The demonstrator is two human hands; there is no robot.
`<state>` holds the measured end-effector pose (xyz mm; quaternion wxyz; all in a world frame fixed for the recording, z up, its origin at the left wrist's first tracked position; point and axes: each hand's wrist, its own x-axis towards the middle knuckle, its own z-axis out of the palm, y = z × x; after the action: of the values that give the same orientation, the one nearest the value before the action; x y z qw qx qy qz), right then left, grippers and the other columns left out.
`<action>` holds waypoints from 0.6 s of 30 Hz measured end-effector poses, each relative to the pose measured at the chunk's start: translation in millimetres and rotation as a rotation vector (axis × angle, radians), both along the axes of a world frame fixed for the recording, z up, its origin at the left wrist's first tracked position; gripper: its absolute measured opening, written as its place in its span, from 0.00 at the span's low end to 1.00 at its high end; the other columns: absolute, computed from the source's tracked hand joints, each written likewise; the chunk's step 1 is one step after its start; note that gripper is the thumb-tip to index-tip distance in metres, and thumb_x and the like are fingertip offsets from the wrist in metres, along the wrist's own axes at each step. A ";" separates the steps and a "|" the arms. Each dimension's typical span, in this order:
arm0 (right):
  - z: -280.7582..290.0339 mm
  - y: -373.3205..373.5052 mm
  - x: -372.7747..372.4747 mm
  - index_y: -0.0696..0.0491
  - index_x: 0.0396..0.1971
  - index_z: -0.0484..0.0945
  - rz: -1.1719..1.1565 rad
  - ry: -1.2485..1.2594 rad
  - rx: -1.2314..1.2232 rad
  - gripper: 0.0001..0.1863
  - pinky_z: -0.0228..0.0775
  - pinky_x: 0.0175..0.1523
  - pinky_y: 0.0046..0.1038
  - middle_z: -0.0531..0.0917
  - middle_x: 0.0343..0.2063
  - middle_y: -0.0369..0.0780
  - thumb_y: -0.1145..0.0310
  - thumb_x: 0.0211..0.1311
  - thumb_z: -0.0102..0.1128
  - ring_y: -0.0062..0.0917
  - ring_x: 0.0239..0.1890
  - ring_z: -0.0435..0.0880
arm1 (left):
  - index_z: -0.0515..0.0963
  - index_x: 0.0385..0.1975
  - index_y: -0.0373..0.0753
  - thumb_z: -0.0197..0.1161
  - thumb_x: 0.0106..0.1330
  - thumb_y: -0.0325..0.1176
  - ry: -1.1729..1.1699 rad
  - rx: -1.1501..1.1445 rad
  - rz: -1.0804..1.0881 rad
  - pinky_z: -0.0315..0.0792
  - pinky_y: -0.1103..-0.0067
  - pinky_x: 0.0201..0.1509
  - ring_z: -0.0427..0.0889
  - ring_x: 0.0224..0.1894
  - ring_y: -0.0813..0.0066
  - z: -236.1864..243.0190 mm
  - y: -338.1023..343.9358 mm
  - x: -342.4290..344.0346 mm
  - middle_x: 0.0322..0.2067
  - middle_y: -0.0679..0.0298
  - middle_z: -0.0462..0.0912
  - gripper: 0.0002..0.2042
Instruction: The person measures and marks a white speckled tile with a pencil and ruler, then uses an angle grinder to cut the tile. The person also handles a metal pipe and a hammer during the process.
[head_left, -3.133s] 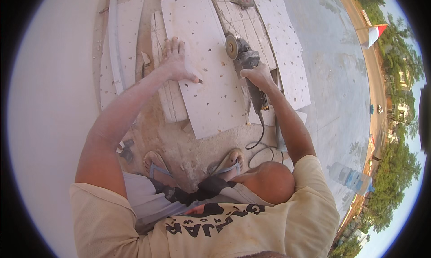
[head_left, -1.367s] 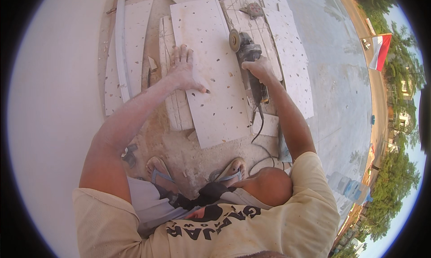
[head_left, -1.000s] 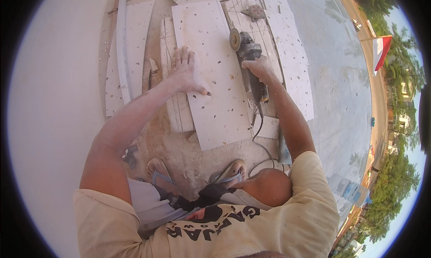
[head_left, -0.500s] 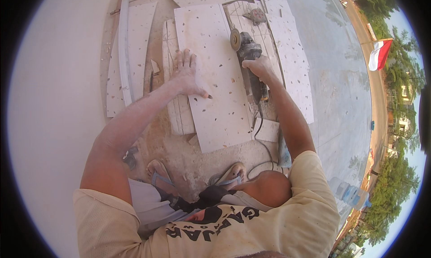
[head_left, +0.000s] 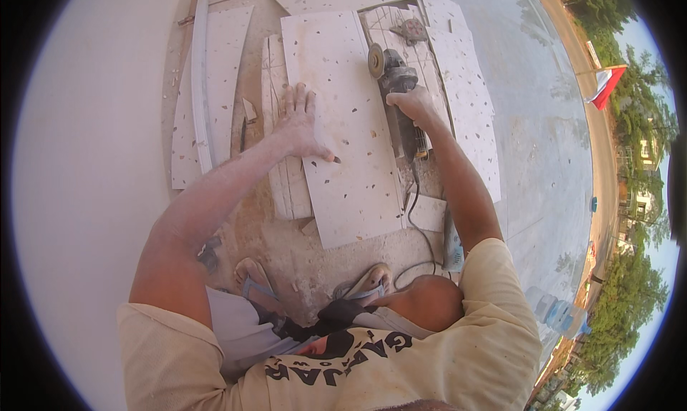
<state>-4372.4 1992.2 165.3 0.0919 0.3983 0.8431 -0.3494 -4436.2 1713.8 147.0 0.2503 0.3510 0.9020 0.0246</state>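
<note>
A white speckled terrazzo-like slab [head_left: 358, 189] lies lengthwise before me, resting partly on white blocks [head_left: 283, 175]. Dusty and with fingers spread, my left hand [head_left: 303, 130] presses flat on the slab's left side. My right hand [head_left: 415, 105] is wrapped round the body of a dark angle grinder [head_left: 402, 118]. The grinder's disc [head_left: 376, 60] points away from me, by the slab's right edge. I cannot tell whether the disc touches the slab or spins. From the grinder's rear end a black cord [head_left: 422, 233] runs back toward my right knee.
More speckled slabs lie at left [head_left: 215, 89] and right [head_left: 465, 89]. A long pale metal bar [head_left: 200, 82] crosses the left one. A small reddish tool [head_left: 411, 30] sits beyond the grinder. A plastic bottle [head_left: 454, 245] is near my right knee, a water jug [head_left: 558, 312] farther right.
The view has shifted slightly, so the slabs and hands sit a little lower. Both hands keep the same places on the slab and the grinder. The flag at right has swung.
</note>
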 end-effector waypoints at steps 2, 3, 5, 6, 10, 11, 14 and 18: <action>-1.6 2.4 -3.0 0.59 0.35 0.83 0.001 -0.003 0.010 0.24 0.77 0.30 0.35 0.84 0.28 0.41 0.57 0.41 0.71 0.29 0.28 0.84 | 0.35 0.74 0.27 0.77 0.36 0.66 -0.005 0.008 0.007 0.33 0.56 0.79 0.22 0.76 0.40 0.8 0.0 0.3 0.74 0.39 0.27 0.74; -2.4 3.9 -4.0 0.59 0.35 0.83 0.002 -0.002 0.016 0.24 0.77 0.30 0.35 0.85 0.28 0.41 0.56 0.41 0.71 0.29 0.29 0.85 | 0.35 0.74 0.28 0.78 0.37 0.65 -0.007 0.012 0.009 0.34 0.56 0.79 0.22 0.76 0.40 2.0 0.5 0.7 0.75 0.40 0.28 0.73; -1.5 3.9 -5.9 0.59 0.35 0.83 0.007 0.001 0.012 0.24 0.77 0.31 0.34 0.85 0.28 0.41 0.56 0.41 0.72 0.29 0.29 0.85 | 0.35 0.74 0.28 0.78 0.37 0.65 -0.017 0.001 0.014 0.34 0.56 0.79 0.22 0.76 0.40 5.4 1.1 1.4 0.75 0.40 0.27 0.73; 0.4 2.8 -6.8 0.59 0.35 0.83 0.011 0.002 0.001 0.24 0.77 0.31 0.34 0.85 0.28 0.41 0.56 0.41 0.72 0.30 0.29 0.85 | 0.35 0.74 0.28 0.78 0.37 0.65 -0.022 -0.004 0.018 0.34 0.56 0.79 0.21 0.76 0.41 6.3 0.7 1.4 0.75 0.40 0.27 0.73; 5.9 0.9 -10.3 0.59 0.35 0.84 0.005 0.003 0.000 0.23 0.77 0.33 0.33 0.85 0.28 0.42 0.57 0.41 0.72 0.30 0.29 0.85 | 0.35 0.74 0.28 0.78 0.36 0.66 -0.007 -0.001 0.011 0.34 0.56 0.79 0.21 0.76 0.41 3.4 0.7 1.0 0.75 0.40 0.27 0.74; 7.9 -0.8 -11.1 0.59 0.34 0.84 0.003 0.003 -0.001 0.23 0.77 0.33 0.33 0.85 0.28 0.42 0.57 0.41 0.72 0.30 0.29 0.85 | 0.35 0.74 0.27 0.77 0.36 0.66 -0.006 0.004 0.008 0.33 0.57 0.79 0.21 0.76 0.40 3.0 -0.1 0.7 0.74 0.39 0.27 0.74; 10.1 -2.0 -13.7 0.60 0.34 0.84 0.002 0.010 -0.009 0.24 0.77 0.33 0.33 0.85 0.28 0.43 0.57 0.40 0.72 0.30 0.29 0.84 | 0.35 0.73 0.26 0.77 0.36 0.66 -0.008 0.015 0.003 0.33 0.57 0.79 0.21 0.76 0.39 2.2 -0.9 0.2 0.74 0.39 0.28 0.74; 6.3 1.7 -19.0 0.61 0.34 0.83 0.005 0.022 -0.024 0.24 0.76 0.32 0.34 0.85 0.27 0.43 0.56 0.40 0.72 0.30 0.29 0.84 | 0.35 0.73 0.26 0.77 0.36 0.66 -0.002 0.003 -0.004 0.34 0.56 0.79 0.22 0.76 0.39 4.2 -0.4 0.1 0.74 0.38 0.28 0.74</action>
<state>-4391.4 1993.9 171.6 0.0882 0.3914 0.8408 -0.3635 -4436.1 1713.5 151.2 0.2509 0.3531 0.9010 0.0261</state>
